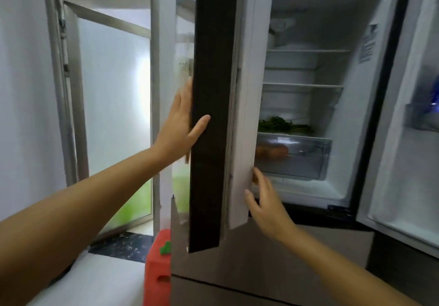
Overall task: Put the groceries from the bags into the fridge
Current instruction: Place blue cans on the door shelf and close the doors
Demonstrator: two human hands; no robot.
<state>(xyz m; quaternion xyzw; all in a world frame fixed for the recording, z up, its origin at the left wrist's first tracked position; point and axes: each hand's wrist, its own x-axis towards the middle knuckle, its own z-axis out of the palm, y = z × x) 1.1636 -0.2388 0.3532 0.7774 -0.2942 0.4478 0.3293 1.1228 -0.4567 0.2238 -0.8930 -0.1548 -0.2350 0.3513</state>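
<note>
Fridge door dark, glossy; crisper drawer clear plastic; stool red plastic.

Soft daylight from doorway; blurry, edges warped

Open metal-framed glass door at left with bright light behind it, pale wall beside it, dark speckled threshold, red plastic stool low by the floor

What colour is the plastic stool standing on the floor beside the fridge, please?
The stool is orange-red, seen in the head view.
</note>
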